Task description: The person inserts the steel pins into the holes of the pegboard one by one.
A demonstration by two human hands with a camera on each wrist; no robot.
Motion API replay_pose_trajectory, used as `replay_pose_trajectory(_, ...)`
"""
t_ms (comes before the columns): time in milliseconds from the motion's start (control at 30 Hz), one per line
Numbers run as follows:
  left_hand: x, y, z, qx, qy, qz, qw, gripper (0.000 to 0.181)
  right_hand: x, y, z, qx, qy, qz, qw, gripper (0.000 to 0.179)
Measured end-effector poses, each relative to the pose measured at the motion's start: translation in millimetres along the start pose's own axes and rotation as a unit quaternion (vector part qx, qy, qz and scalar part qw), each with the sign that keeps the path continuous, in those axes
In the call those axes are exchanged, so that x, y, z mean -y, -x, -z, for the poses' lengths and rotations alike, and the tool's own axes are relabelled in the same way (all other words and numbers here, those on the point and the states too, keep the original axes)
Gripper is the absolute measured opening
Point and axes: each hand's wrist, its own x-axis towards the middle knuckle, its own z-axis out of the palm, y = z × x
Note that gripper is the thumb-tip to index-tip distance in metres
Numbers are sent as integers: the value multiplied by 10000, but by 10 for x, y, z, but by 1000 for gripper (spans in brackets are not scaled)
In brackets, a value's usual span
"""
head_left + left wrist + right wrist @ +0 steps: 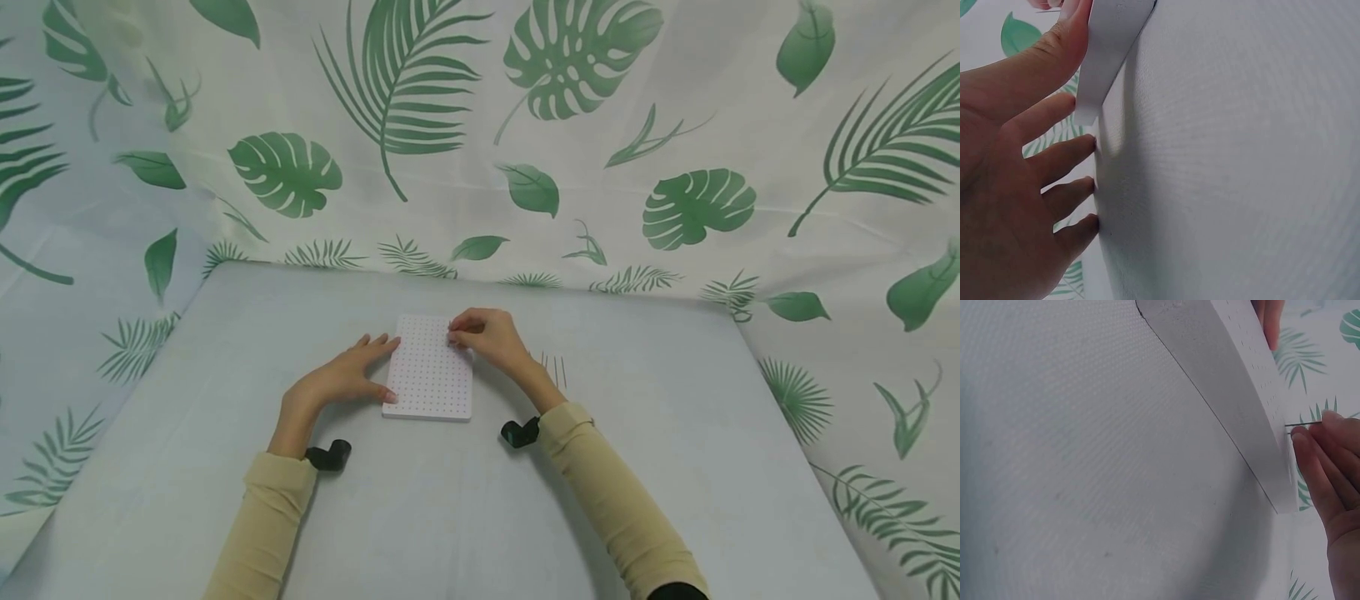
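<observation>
A white rectangular board (429, 379) with rows of small holes lies flat on the table. My left hand (341, 375) steadies its left side with spread fingers, the thumb at the near left corner. In the left wrist view, the thumb and index finger of that hand (1010, 162) touch the board (1107, 56); the other fingers reach down to the tabletop. Over the board's far right part, my right hand (487, 337) pinches a thin dark pin (1305, 424) between thumb and fingertips. The pin stands upright against the holed face; a second thin piece shows beside it, partly hidden by a finger.
Several thin dark pins (555, 369) lie on the white tabletop (660, 467), right of the board and partly behind the right wrist. Black wrist cameras (330, 456) hang beside both forearms. A leaf-print cloth (577, 183) stands behind the table.
</observation>
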Motion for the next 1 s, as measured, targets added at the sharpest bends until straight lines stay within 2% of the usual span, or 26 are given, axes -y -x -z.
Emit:
replay_pose_trajectory(200, -9, -5, 3, 33, 17, 12, 10000, 96, 2, 26, 13, -2, 128, -130, 9998, 11)
replay_pose_trajectory(667, -14, -8, 5, 16, 83, -37, 10000, 97, -67, 109, 135, -92, 431, -5, 9990, 13)
replay_pose_trajectory(1000, -3, -4, -1, -2, 44, -61, 10000, 96, -104, 196, 279, -7, 650, 37, 9979, 14)
